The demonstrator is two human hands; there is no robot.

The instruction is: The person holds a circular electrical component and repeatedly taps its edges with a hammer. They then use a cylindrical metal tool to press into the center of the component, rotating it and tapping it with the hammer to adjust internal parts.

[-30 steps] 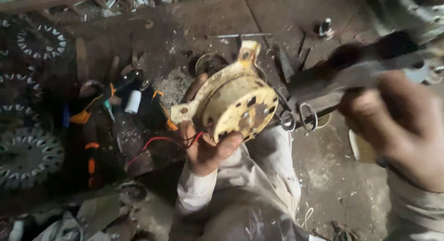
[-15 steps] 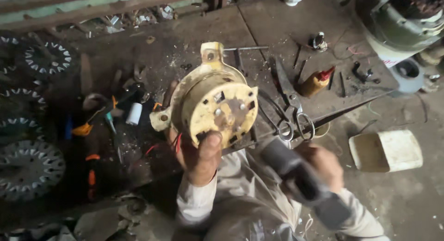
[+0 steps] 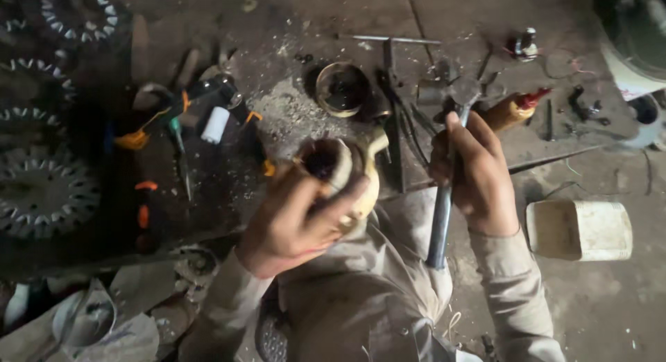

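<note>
My left hand (image 3: pixel 295 216) grips a round cream-coloured motor housing (image 3: pixel 350 174), turned on edge above my lap, with a dark opening facing up. My right hand (image 3: pixel 472 171) is closed around the shaft of a hammer (image 3: pixel 444 188). The hammer's metal head (image 3: pixel 451 91) points away from me, just right of the housing, and its dark handle runs down toward my knee. Hammer and housing sit close together but are not touching.
On the dirty floor ahead lie a small round metal cup (image 3: pixel 342 89), a white roll (image 3: pixel 215 124), orange-handled tools (image 3: pixel 149 129), a red-capped bottle (image 3: pixel 517 106) and metal rods. Several toothed round rotor plates (image 3: pixel 41 188) lie at left. A cream plastic tub (image 3: pixel 579 230) stands at right.
My right hand swung the hammer from the right side down and in front of me, head up. My left hand tipped the housing from face-on to edge-on.
</note>
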